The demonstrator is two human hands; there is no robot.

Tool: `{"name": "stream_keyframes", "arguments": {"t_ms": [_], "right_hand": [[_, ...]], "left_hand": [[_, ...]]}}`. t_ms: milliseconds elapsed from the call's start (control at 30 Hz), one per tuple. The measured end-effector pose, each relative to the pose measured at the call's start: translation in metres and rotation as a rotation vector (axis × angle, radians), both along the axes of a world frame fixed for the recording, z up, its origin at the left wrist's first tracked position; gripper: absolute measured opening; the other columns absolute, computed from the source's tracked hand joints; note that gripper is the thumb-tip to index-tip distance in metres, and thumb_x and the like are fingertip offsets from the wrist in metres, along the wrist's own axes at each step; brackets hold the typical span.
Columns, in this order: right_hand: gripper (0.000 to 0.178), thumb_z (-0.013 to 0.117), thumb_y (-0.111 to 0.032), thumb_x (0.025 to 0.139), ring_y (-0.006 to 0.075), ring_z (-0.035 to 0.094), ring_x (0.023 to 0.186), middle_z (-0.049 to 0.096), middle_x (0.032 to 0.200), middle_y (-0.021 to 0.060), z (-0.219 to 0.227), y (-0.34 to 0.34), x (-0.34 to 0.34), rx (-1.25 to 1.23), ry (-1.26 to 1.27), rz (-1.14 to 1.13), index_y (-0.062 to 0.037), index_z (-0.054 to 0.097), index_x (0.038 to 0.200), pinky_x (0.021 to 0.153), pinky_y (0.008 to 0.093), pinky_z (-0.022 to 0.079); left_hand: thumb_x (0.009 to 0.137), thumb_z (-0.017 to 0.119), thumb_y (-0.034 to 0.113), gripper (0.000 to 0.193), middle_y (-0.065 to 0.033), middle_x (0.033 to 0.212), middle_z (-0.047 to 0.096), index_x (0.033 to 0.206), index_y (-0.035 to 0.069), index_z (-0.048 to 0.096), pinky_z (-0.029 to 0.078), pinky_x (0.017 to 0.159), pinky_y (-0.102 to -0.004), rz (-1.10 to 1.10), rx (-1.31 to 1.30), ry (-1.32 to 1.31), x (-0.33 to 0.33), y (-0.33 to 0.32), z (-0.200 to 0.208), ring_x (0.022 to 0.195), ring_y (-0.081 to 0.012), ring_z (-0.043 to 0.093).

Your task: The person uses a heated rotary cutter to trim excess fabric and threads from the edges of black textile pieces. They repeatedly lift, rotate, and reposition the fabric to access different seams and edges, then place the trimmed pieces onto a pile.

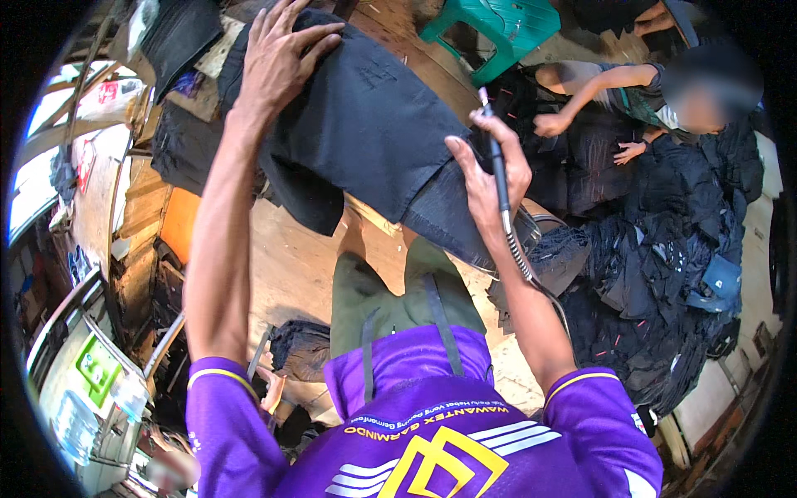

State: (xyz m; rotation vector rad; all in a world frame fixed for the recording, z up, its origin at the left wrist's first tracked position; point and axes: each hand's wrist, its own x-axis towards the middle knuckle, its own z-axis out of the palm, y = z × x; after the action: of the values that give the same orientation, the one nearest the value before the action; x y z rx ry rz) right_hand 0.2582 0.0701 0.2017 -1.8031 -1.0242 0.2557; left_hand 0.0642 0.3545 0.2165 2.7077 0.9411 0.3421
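- Purple jersey shoulders (pixel 432 432) fill the bottom of the head view, with both forearms reaching up and away from them.
- Right hand (pixel 490 178) is curled closed around a slim pen-like rotary tool (pixel 498 174) with a ribbed flexible shaft (pixel 523 266) trailing down past the wrist; the tip meets the near right edge of the dark jeans (pixel 365 124).
- Left hand (pixel 278 58) lies flat, fingers spread wide, holding nothing, pressing the far end of the jeans onto the wooden bench (pixel 282 266).
- Judgement: keeping that palm firm so the cloth stays taut, and guiding the tip with light, short strokes, should suit this step.
- Another person (pixel 631 91) sits at the upper right beside a pile of dark garments (pixel 664 274); 1 green plastic stool (pixel 498 33) stands beyond.
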Motion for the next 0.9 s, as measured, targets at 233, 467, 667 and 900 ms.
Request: {"name": "stream_keyframes", "arguments": {"t_ms": [233, 467, 667, 900], "right_hand": [[0.042, 0.094, 0.001, 0.085, 0.0170, 0.077, 0.109, 0.078, 0.114, 0.0096, -0.009, -0.004, 0.009, -0.099, 0.288, 0.069, -0.0014, 0.074, 0.122, 0.100, 0.0323, 0.063], [0.033, 0.087, -0.007, 0.096, 0.0078, 0.072, 0.096, 0.078, 0.101, 0.0036, -0.023, -0.006, 0.035, -0.203, 0.173, 0.153, -0.0043, 0.074, 0.126, 0.083, 0.0226, 0.058], [0.033, 0.092, -0.015, 0.091, 0.0136, 0.078, 0.088, 0.082, 0.096, 0.0088, -0.017, -0.006, 0.029, -0.238, 0.353, 0.033, -0.0069, 0.080, 0.120, 0.080, 0.0296, 0.061], [0.024, 0.079, -0.003, 0.093, 0.0324, 0.083, 0.100, 0.082, 0.104, 0.0203, 0.005, -0.070, -0.004, 0.051, 0.016, 0.373, 0.0063, 0.079, 0.114, 0.097, 0.0449, 0.066]], "left_hand": [[0.094, 0.088, 0.025, 0.059, -0.0163, 0.164, 0.048, 0.146, 0.010, 0.064, 0.035, 0.125, -0.0485, 0.563, 0.080, -0.551, -0.014, -0.207, -0.038, 0.149, -0.0357, 0.049], [0.099, 0.084, 0.014, 0.070, -0.0159, 0.154, 0.058, 0.156, -0.004, 0.048, 0.043, 0.124, -0.0433, 0.739, -1.721, -1.057, -0.034, -0.299, -0.051, 0.141, -0.0232, 0.057], [0.090, 0.091, 0.003, 0.047, -0.0147, 0.129, 0.076, 0.131, -0.007, 0.069, 0.060, 0.100, -0.0308, 0.767, -1.390, -0.746, -0.045, -0.277, -0.027, 0.112, -0.0176, 0.073], [0.100, 0.086, 0.018, 0.030, -0.0088, 0.110, 0.079, 0.117, -0.004, 0.077, 0.058, 0.092, -0.0307, 0.729, -1.281, -0.826, -0.039, -0.300, -0.032, 0.097, -0.0145, 0.073]]}}
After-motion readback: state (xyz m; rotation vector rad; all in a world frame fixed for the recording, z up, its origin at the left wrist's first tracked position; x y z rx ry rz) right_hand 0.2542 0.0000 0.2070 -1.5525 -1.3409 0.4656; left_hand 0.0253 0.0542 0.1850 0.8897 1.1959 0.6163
